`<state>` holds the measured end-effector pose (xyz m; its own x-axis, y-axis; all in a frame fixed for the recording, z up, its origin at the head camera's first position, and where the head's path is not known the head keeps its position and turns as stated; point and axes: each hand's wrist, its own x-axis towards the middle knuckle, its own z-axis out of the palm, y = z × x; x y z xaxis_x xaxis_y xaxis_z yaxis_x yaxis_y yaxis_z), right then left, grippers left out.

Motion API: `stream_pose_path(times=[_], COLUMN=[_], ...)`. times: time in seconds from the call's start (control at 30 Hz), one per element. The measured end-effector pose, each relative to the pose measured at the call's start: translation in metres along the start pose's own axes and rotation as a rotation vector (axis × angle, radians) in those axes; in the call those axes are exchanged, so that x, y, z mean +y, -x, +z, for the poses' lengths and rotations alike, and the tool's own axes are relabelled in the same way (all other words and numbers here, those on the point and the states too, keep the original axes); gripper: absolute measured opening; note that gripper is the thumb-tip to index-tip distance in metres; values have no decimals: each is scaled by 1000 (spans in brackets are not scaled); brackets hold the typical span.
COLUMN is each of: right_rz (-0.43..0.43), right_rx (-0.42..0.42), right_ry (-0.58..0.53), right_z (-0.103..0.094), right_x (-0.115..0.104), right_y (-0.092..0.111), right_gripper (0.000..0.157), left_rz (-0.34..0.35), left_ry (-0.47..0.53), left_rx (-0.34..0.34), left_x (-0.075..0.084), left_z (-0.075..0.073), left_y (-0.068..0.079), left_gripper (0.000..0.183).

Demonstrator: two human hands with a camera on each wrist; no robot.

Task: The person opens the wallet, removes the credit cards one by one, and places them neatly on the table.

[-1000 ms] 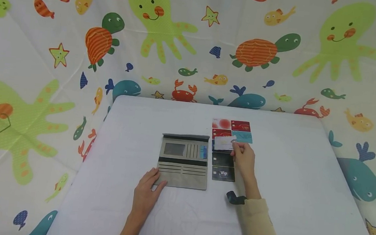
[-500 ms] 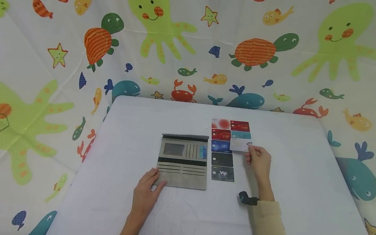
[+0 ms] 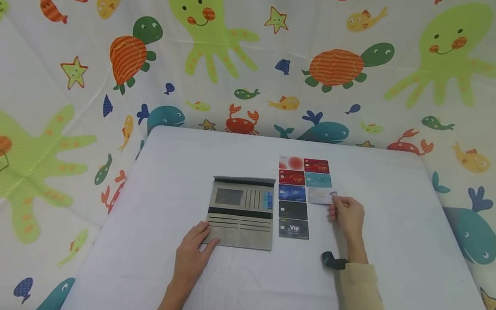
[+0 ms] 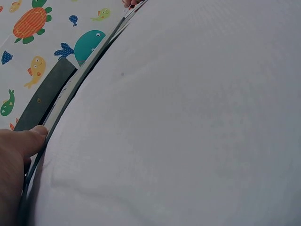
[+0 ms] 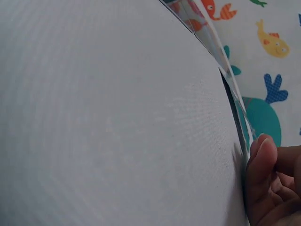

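An open grey wallet (image 3: 239, 237) lies flat, with card slots, a clear window and a blue card (image 3: 268, 200) tucked in at its right. My left hand (image 3: 192, 254) rests on its lower left corner, the thumb (image 4: 38, 136) along the wallet's edge in the left wrist view. To the right, my right hand (image 3: 350, 217) pinches the right end of a whitish card (image 3: 320, 196) between thumb and fingers. That card sits low beside the blue VIP card (image 3: 292, 193) and just below the teal card (image 3: 318, 180). The right wrist view shows the pinching fingertips (image 5: 264, 157).
Above lie a red-and-white card (image 3: 291, 163) and two red VIP cards, one at the right (image 3: 316, 166). A black card (image 3: 294, 210) and a dark grey Vip card (image 3: 293, 229) continue the left column downward. A sea-animal curtain (image 3: 241, 26) stands behind the white table (image 3: 176, 168).
My right hand has carried the whitish card rightward from over the blue card, across the teal card, then down beside the blue one. The left hand and wallet have stayed put.
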<state>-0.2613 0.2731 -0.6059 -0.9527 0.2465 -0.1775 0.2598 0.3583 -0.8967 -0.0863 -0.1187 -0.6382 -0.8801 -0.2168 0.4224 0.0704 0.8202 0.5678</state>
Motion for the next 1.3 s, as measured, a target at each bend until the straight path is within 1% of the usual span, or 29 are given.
stream_pose_path(times=[0.23, 0.43, 0.67, 0.77, 1.0, 1.3], right_rz=[3, -26, -50, -60, -73, -78], right_rx=[-3, 9, 44, 51, 47, 73], right_ry=[152, 227, 305, 317, 299, 306], right_z=[4, 9, 12, 11, 12, 13], right_x=[-3, -8, -12, -14, -14, -11], right_y=[-3, -2, 0, 1, 1, 1], right_gripper=[36, 33, 34, 35, 33, 32], left_rz=[8, 6, -13, -10, -8, -18], left_ry=[4, 1, 9, 11, 5, 7], left_rx=[9, 11, -6, -7, 1, -7], left_x=[-1, -2, -2, -2, -2, -1], left_z=[1, 1, 1, 1, 2, 1], left_y=[0, 0, 0, 0, 1, 1], left_gripper=[49, 49, 49, 49, 49, 49])
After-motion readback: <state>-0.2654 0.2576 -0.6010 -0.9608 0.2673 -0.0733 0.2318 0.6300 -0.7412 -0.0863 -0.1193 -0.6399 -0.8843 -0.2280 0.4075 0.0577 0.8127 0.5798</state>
